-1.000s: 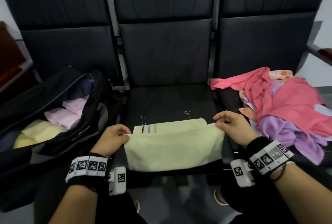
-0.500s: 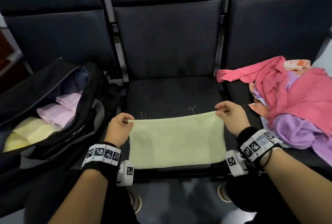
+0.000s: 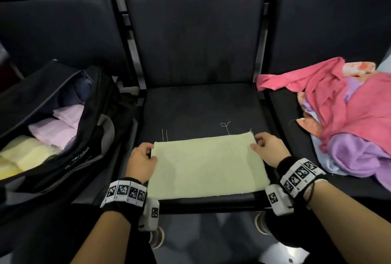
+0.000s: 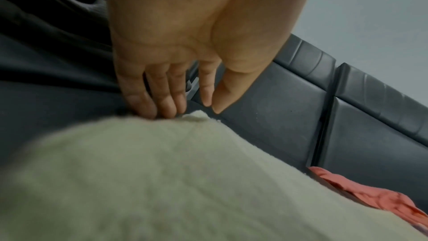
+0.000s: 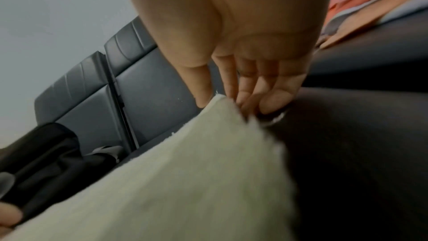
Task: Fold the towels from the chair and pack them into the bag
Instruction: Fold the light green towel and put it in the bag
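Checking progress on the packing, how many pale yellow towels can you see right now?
2: one pale yellow towel flat on the middle seat between both hands, one folded yellow towel in the open bag. More may be hidden.

head cam overhead, wrist cams close

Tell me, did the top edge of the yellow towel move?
Yes. The yellow towel's top layer went away from the person, toward the chair back, and now hides the striped edge on the seat.
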